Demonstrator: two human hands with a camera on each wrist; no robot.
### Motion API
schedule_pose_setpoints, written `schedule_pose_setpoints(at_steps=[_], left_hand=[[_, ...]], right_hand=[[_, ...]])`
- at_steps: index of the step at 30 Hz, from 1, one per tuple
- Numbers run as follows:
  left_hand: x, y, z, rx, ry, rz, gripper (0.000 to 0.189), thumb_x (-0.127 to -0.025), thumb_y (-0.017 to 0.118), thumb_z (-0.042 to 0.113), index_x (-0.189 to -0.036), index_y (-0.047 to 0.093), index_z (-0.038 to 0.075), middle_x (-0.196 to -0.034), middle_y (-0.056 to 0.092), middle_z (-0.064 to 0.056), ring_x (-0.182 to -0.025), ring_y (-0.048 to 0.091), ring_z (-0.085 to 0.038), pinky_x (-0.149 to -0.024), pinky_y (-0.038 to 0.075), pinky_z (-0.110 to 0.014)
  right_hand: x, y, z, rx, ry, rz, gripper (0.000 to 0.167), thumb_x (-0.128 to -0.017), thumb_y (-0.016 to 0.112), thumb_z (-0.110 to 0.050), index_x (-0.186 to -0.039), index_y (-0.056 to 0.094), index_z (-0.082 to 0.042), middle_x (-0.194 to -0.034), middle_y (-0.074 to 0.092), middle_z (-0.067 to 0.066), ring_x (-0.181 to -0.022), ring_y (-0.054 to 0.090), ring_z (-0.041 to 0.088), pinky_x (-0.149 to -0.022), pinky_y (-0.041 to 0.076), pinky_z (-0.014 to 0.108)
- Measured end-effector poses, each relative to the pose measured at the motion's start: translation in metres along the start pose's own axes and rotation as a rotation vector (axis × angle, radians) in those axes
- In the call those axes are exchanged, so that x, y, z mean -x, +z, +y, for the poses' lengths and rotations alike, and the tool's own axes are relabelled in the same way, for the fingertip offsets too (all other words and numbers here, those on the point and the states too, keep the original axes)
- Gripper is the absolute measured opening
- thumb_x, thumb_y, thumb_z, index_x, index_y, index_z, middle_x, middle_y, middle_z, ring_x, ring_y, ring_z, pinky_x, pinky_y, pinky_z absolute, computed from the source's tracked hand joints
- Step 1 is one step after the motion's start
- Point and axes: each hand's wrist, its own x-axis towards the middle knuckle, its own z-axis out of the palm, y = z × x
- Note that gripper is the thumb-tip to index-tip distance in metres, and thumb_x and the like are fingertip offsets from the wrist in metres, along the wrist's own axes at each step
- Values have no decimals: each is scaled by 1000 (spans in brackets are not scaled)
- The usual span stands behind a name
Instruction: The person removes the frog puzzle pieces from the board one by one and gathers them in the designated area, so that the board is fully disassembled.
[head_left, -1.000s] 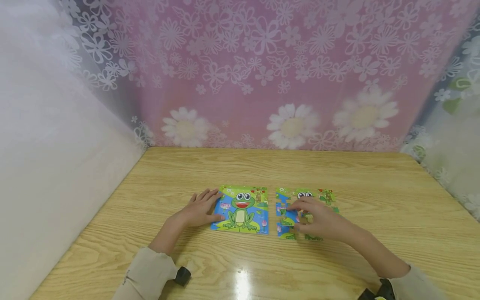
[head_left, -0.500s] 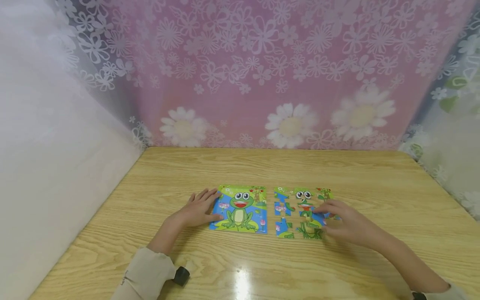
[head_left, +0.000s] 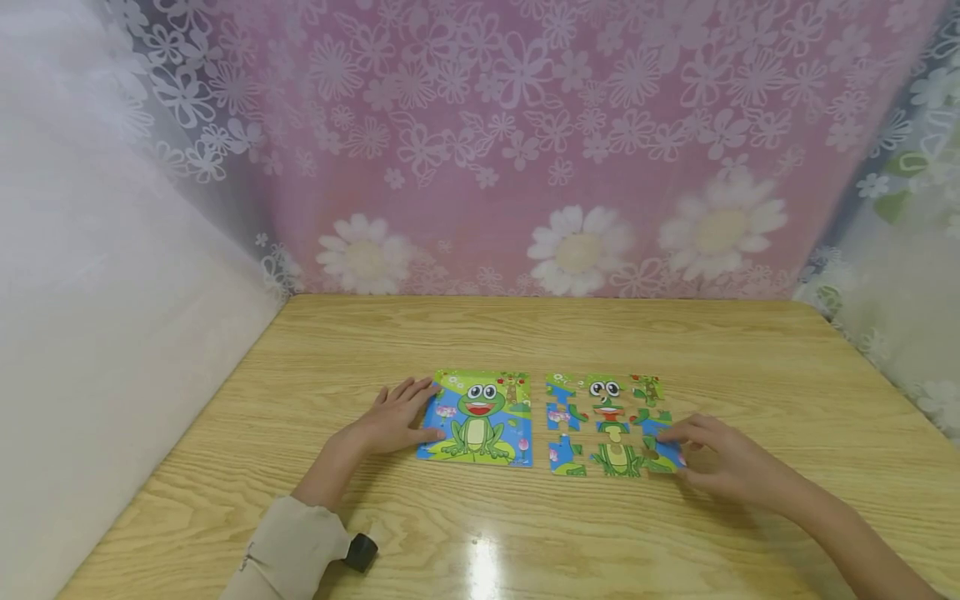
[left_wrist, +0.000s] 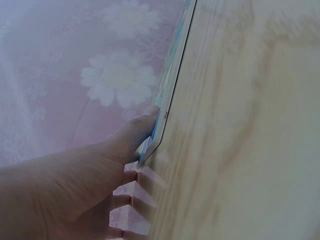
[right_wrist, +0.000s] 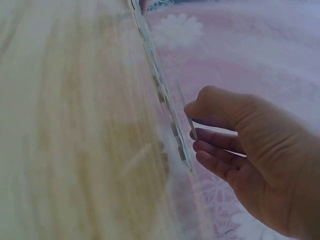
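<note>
A square frog picture board lies flat on the table. My left hand rests at its left edge, fingers spread and thumb on the border; the left wrist view shows the thumb along the board's edge. To the right, several frog jigsaw pieces are laid out in rows with small gaps. My right hand pinches a blue and green jigsaw piece at the lower right of these rows. Seen edge-on in the right wrist view, that held piece is tilted between thumb and fingers, just above the others.
The wood-grain table reaches back to a pink flowered curtain. White sheeting hangs on the left and a flowered curtain on the right. A black wrist strap shows at the left sleeve.
My right hand has carried the pinched jigsaw piece rightward, from the left column across the middle to the lower right of the pieces. My left hand stays at the board's edge.
</note>
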Motion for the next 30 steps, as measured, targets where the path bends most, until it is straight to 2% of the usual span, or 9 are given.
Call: schedule_pose_setpoints(at_steps=[10, 22, 30], left_hand=[[0, 2, -2, 2, 0, 6, 80, -87, 55, 52, -147, 23, 8, -151, 14, -11, -136, 4, -34, -104, 0, -58], [0, 2, -1, 9, 8, 17, 80, -88, 56, 50, -146, 23, 8, -151, 14, -12, -136, 5, -35, -103, 0, -58], [-1, 3, -3, 12, 13, 22, 79, -88, 56, 50, -146, 24, 7, -150, 15, -13, -136, 5, -36, -103, 1, -59]], right_hand=[[9, 2, 8, 2, 29, -28, 37, -74, 77, -10, -108, 64, -14, -102, 53, -11, -85, 50, 5, -72, 47, 31], [10, 2, 11, 6, -7, -51, 35, -75, 77, -12, -107, 64, -11, -105, 54, -3, -88, 50, 9, -72, 47, 28], [9, 2, 11, 20, 17, -81, 33, -77, 76, -14, -107, 63, -14, -108, 53, -3, -95, 50, 12, -77, 46, 23]])
